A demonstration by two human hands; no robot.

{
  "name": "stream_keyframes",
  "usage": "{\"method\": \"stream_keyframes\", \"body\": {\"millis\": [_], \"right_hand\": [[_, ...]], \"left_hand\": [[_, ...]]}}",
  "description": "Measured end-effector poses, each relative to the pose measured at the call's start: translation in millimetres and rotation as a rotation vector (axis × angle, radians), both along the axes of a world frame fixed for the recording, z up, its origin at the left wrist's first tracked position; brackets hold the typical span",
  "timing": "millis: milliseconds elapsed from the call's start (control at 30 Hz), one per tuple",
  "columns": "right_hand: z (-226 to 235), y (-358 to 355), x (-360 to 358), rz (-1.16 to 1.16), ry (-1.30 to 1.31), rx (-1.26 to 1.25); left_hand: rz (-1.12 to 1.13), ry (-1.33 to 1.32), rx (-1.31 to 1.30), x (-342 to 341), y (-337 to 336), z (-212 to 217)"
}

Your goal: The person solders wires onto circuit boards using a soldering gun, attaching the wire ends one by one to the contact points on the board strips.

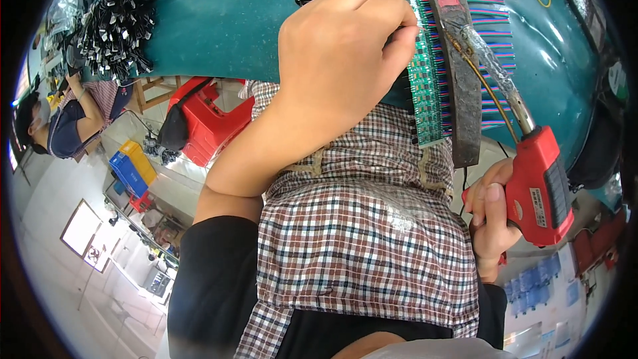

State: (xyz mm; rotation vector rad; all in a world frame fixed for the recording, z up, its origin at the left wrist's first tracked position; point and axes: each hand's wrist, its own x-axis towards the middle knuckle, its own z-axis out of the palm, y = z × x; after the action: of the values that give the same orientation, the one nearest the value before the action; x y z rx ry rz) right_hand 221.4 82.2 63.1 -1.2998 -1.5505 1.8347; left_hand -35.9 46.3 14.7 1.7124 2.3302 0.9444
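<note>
Head view: seeing what between one and two o'clock?
"Long green board (423, 93), crowded with tiny parts (420, 66), beside a scuffed dark bar (462, 96); striped wires (488, 11) toward three o'clock."
"Gripping?"
"Red soldering gun (539, 179) at three o'clock, wrapped in right hand (493, 216); with left hand (352, 53), curled toward twelve, can't tell."

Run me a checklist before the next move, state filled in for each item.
1. Red, gun-shaped soldering tool held by its handle in the right grip: ok.
2. Long, dark, worn bar lying across the multicoloured ribbon wires: ok.
3. Left grip beside the left edge of the green circuit-board strip: ok.
4. Left fingertips holding something: cannot tell; the back of the hand hides it.
5. Tool's slim metal barrel clear of the bar: cannot tell; they overlap in view.
</note>
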Motion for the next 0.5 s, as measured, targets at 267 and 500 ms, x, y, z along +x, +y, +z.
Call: {"method": "stream_keyframes", "body": {"millis": [267, 500], "right_hand": [[-5.8, -2.8, -2.3, 0.022, -0.107, -0.009], [-8.4, 0.5, -9.8, 0.067, -0.076, 0.006]], "left_hand": [[0.031, 0.030, 0.029, 0.1, 4.6, -6.7], [-0.087, 0.197, 0.395, -17.9, 19.7, -27.3]]}}
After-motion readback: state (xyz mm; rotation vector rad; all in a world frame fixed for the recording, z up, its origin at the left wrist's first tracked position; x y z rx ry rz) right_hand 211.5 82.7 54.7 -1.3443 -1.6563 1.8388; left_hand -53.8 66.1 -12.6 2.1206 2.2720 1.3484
